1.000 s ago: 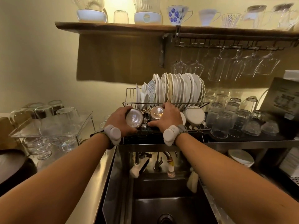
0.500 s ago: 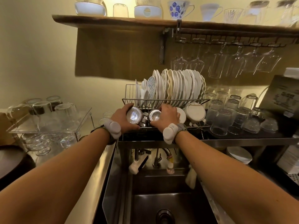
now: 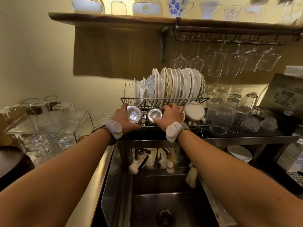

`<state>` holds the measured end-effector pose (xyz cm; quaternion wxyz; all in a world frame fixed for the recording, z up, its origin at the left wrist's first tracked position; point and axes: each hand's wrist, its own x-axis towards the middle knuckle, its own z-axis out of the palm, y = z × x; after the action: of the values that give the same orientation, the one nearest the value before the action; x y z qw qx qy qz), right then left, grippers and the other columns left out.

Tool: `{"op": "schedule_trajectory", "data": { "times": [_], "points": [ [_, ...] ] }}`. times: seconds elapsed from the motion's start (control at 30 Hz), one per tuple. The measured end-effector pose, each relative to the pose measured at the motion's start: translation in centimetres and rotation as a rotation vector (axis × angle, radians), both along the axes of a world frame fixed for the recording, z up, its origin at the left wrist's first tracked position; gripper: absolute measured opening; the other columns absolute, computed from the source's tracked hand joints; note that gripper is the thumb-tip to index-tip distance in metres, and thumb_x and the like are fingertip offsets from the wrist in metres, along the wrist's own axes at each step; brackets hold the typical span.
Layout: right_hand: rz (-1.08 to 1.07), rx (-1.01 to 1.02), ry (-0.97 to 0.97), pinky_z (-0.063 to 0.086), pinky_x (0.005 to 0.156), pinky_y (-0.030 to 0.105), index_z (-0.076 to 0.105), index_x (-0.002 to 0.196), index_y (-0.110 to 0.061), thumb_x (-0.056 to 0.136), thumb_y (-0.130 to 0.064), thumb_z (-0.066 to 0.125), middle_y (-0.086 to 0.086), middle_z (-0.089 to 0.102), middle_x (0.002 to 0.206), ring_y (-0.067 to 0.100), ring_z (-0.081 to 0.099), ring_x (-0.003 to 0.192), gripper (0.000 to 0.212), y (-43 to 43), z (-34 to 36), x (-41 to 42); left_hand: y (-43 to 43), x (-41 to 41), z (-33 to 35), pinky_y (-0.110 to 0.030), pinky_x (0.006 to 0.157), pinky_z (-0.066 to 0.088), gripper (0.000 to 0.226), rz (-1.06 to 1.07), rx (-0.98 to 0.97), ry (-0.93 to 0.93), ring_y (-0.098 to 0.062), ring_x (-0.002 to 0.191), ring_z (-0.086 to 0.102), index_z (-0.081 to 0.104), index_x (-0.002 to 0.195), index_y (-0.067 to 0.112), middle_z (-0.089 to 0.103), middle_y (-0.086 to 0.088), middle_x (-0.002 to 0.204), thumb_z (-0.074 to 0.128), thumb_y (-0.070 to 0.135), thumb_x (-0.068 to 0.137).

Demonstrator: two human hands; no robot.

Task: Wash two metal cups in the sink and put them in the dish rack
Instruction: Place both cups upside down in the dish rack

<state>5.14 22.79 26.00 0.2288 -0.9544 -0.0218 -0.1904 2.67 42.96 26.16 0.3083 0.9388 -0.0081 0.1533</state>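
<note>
Left hand (image 3: 122,119) grips cup one (image 3: 134,114), right hand (image 3: 172,114) cup two (image 3: 154,115) (seemingly inverted)

The left metal cup (image 3: 134,114) and right metal cup (image 3: 154,115) gleam silver. The plates (image 3: 180,84) are white, one patterned plate (image 3: 150,86) blue-speckled. A white teacup (image 3: 176,5) bears blue flowers. The wristbands (image 3: 114,129) are grey.
</note>
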Motion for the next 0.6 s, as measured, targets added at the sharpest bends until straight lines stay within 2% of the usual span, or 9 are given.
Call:
{"op": "schedule_trajectory", "data": {
  "times": [0.1,0.2,0.33,0.47,0.6],
  "points": [
    [0.028,-0.002,0.003,0.038,0.107,0.045,0.062,0.126,-0.022,0.074,-0.052,0.071,0.008,0.043,0.143,0.033,0.031,0.133,0.061,-0.3,0.1,-0.2,-0.3,-0.6,0.2,-0.040,0.098,0.049,0.123,0.023,-0.001,0.038,-0.032,0.121,0.050,0.019,0.148,0.012,0.048,-0.013,0.135,0.088,0.043,0.051],
    [0.050,0.004,0.006,0.038,0.108,0.044,0.061,0.127,-0.020,0.075,-0.051,0.072,0.008,0.043,0.143,0.033,0.031,0.133,0.061,-0.5,0.3,-0.6,-0.5,-1.0,0.4,-0.044,0.093,0.051,0.127,0.059,0.004,0.050,-0.032,0.115,0.053,0.022,0.144,0.014,0.050,-0.012,0.129,0.081,0.056,0.040],
    [0.069,0.034,-0.009,0.038,0.108,0.043,0.061,0.127,-0.017,0.076,-0.047,0.073,0.008,0.045,0.144,0.033,0.034,0.134,0.061,-0.8,0.5,-1.1,-0.8,-1.6,0.7,-0.043,0.093,0.051,0.121,0.079,0.038,0.045,-0.032,0.116,0.052,0.024,0.144,0.012,0.048,-0.013,0.131,0.083,0.051,0.046],
    [0.092,0.059,0.009,0.035,0.111,0.044,0.059,0.128,-0.013,0.079,-0.041,0.072,0.008,0.040,0.151,0.034,0.031,0.138,0.058,-1.3,0.7,-1.8,-1.3,-2.2,0.6,-0.043,0.099,0.044,0.120,0.131,0.018,0.043,-0.035,0.126,0.043,0.014,0.148,0.011,0.036,-0.017,0.140,0.088,0.039,0.057],
    [0.097,0.094,0.018,0.032,0.113,0.043,0.057,0.129,-0.014,0.081,-0.042,0.072,0.009,0.040,0.149,0.033,0.032,0.138,0.058,-2.2,0.6,-2.6,-1.9,-3.4,0.5,-0.043,0.096,0.045,0.111,0.179,0.036,0.014,-0.036,0.122,0.044,0.021,0.144,0.011,0.038,-0.018,0.135,0.087,0.038,0.059]
  ]
}}
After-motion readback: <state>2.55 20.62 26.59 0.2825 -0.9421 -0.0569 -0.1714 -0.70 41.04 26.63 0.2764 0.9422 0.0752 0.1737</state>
